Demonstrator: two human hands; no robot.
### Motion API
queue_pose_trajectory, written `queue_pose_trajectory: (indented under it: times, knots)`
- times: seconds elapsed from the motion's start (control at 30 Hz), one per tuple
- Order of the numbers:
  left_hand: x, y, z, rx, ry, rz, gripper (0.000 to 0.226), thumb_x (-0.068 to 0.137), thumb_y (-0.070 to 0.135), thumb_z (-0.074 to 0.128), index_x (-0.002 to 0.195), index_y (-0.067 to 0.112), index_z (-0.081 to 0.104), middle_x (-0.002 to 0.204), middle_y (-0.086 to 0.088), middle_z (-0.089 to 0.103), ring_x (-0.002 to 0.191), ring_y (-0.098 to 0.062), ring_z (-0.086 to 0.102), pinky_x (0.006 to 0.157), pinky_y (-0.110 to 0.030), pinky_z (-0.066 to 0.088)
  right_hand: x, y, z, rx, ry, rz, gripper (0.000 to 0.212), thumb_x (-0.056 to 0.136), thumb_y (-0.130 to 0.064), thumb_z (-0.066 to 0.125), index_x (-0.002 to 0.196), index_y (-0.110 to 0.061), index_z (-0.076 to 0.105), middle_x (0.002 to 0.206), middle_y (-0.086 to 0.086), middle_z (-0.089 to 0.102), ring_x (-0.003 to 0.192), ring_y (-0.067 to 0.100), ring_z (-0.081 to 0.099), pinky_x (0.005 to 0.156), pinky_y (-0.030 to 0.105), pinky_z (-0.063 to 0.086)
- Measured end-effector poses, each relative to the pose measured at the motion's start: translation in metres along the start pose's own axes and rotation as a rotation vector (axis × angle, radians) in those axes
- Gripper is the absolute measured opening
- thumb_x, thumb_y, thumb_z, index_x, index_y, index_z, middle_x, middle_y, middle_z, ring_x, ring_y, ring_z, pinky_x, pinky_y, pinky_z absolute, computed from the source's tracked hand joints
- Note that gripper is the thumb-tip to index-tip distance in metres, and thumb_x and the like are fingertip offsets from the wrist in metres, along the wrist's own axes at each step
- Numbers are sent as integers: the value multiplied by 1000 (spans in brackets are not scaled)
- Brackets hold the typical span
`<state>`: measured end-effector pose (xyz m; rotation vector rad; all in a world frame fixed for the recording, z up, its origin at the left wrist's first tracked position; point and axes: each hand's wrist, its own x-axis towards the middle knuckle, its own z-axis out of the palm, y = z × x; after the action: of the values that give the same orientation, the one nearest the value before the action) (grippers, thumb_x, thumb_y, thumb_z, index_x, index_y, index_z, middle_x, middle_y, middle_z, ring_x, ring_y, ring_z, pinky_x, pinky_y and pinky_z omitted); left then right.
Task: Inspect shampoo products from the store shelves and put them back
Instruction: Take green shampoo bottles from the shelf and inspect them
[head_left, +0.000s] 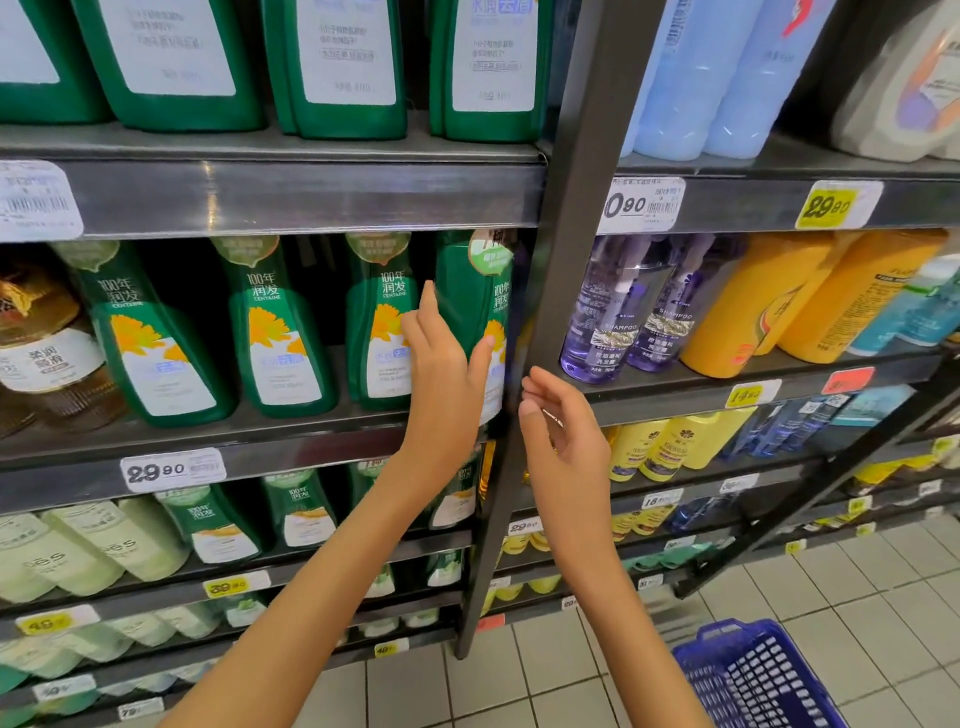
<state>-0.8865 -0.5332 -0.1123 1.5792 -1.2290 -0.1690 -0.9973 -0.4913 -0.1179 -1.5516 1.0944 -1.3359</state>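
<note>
A green shampoo bottle (470, 306) with a yellow flower label stands at the right end of the middle shelf (208, 434), beside the dark upright post (550, 312). My left hand (441, 364) lies against its left side, fingers straight and pointing up, thumb touching the bottle's front. My right hand (561, 431) hovers just right of the bottle in front of the post, fingers loosely curled, holding nothing. Three more green bottles of the same kind (280, 332) stand in a row to the left.
Larger green bottles (343, 67) fill the shelf above. Purple shampoo bottles (602, 317) and orange bottles (748, 306) stand in the right bay. Pale green and yellow bottles fill lower shelves. A blue shopping basket (753, 680) sits on the tiled floor at lower right.
</note>
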Motion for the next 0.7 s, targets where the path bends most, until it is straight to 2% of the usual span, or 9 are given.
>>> queue_pose_trajectory:
  times: [0.07, 0.13, 0.23, 0.27, 0.33, 0.43, 0.53, 0.63, 0.7]
  knots:
    - [-4, -3, -5, -28, 1, 25, 68, 95, 20, 49, 147, 3, 8, 138, -18, 28, 118, -9, 31, 96, -7, 18, -1, 2, 0, -18, -6, 8, 28, 95, -14, 52, 118, -30, 52, 114, -9, 60, 110, 1, 55, 103, 31, 43]
    - [-12, -2, -6, -103, -26, 6, 71, 96, 21, 47, 148, 8, 2, 145, -9, 20, 125, 2, 21, 90, 6, 10, -2, 3, 0, -32, -10, 8, 28, 95, -16, 52, 119, -30, 52, 116, -9, 60, 111, 2, 54, 103, 31, 43]
    - [-30, -4, -10, -188, -66, -19, 70, 96, 20, 47, 148, 11, 1, 143, 8, 11, 120, 30, 1, 88, 13, 3, -4, 5, 1, -39, -17, 20, 29, 95, -19, 52, 123, -26, 53, 115, -12, 57, 112, 4, 54, 100, 26, 44]
    - [-38, -5, -12, -205, -71, -28, 70, 96, 19, 47, 148, 11, 2, 145, 8, 11, 122, 28, 1, 91, 11, 4, -5, 6, 2, -44, -24, 35, 31, 95, -19, 52, 125, -23, 53, 115, -12, 56, 113, 5, 54, 99, 25, 44]
    - [-56, -6, -17, -242, -74, -47, 69, 95, 19, 49, 148, 13, 5, 151, 3, 13, 133, 11, 8, 101, 3, 8, -6, 9, 2, -44, -63, 88, 35, 95, -23, 52, 130, -20, 50, 119, -8, 56, 115, 7, 53, 97, 22, 43]
    - [-83, -7, -28, -345, -152, -125, 73, 92, 20, 52, 148, 22, 4, 150, -1, 23, 137, -6, 26, 111, -21, 27, -9, 15, 0, -1, -204, 229, 44, 95, -29, 50, 136, -16, 44, 121, -4, 55, 110, 0, 53, 89, 11, 43]
    - [-100, -4, -38, -419, -184, -142, 67, 90, 17, 53, 143, 26, 14, 128, 3, 48, 114, 4, 50, 90, -11, 43, -13, 20, -5, 200, -387, 384, 44, 94, -37, 49, 131, -14, 48, 108, -4, 62, 89, -9, 61, 72, 7, 47]
    - [-101, 0, -44, -491, -177, -178, 56, 86, 22, 54, 135, 24, 28, 109, 20, 55, 101, 7, 56, 79, -10, 47, -11, 22, -10, 301, -540, 415, 47, 88, -52, 52, 124, -21, 54, 107, -4, 67, 96, 3, 65, 79, 19, 52]
    - [-94, 2, -48, -526, -171, -214, 54, 81, 31, 54, 131, 27, 35, 105, 17, 57, 96, 3, 60, 77, -15, 50, -2, 20, -10, 286, -577, 359, 38, 88, -46, 53, 120, -26, 55, 113, -4, 67, 103, 8, 64, 89, 26, 52]
